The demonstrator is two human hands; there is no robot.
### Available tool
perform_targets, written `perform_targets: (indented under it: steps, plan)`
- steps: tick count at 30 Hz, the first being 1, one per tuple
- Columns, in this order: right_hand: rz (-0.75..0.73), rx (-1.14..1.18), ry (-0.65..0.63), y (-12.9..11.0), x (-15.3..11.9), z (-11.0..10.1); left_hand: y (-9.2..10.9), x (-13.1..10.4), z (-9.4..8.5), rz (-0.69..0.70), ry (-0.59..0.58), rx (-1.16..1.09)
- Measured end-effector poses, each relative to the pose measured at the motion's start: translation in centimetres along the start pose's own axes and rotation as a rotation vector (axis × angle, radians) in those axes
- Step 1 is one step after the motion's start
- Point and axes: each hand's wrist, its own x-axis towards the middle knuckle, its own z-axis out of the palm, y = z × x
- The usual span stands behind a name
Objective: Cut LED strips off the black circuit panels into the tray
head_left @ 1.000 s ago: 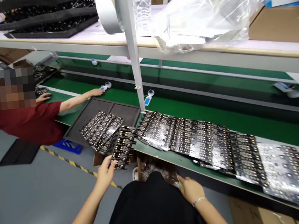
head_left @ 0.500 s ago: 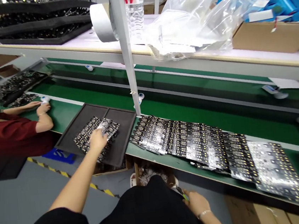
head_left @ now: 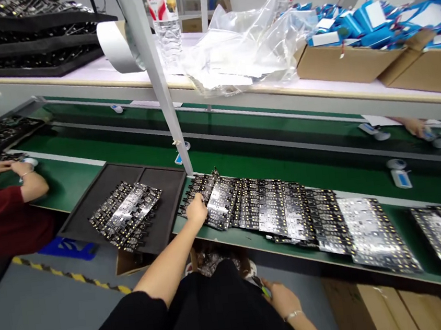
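A green workbench edge (head_left: 252,238) beside a conveyor carries a long row of overlapping black circuit panels (head_left: 288,213) mid-frame. The left hand (head_left: 197,209), on the dark tray's (head_left: 91,205) panels half a second ago, now grips the row's leftmost panel (head_left: 218,202). The right hand (head_left: 279,298), low in frame, seems closed around a small green tool (head_left: 265,289).

left hand (head_left: 197,209) moved from tray (head_left: 91,210) stack to circuit board row (head_left: 288,213), lifting one

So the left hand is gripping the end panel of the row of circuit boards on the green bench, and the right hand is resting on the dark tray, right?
Not quite. The left hand does grip the end panel of the row on the green bench. The right hand, however, is not on the dark tray; the head view shows it low beside the lap, holding a small green-tipped tool.
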Motion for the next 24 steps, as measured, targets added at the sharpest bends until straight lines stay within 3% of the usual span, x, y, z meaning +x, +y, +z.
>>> perform_targets:
  steps: [4,6,10,13,15,17,24]
  plan:
    - [-0.055,0.120,0.080,-0.3,-0.9,-1.8,-1.9,-1.0,-5.0,0.038,0.044,-0.122]
    - [-0.133,0.246,0.196,-1.4,-1.8,-3.6,-3.4,-2.5,-7.9,0.080,-0.016,-0.195]
    - [-0.386,0.553,0.553,-5.1,-3.8,-8.7,-6.0,-8.2,-13.0,0.162,-0.265,-0.342]
    - [-0.546,0.513,0.667,-7.4,-4.8,-12.2,-6.8,-13.2,-15.6,0.143,-0.548,-0.514]
    - [-0.596,0.451,0.678,-8.2,-5.0,-13.7,-7.1,-15.8,-16.7,0.106,-0.646,-0.584]
    - [-0.615,0.429,0.642,-8.4,-5.0,-14.4,-7.5,-17.3,-17.3,0.087,-0.627,-0.586]
    - [-0.628,0.485,0.396,-8.4,-5.3,-14.5,-9.6,-18.4,-17.6,0.098,-0.612,-0.535]
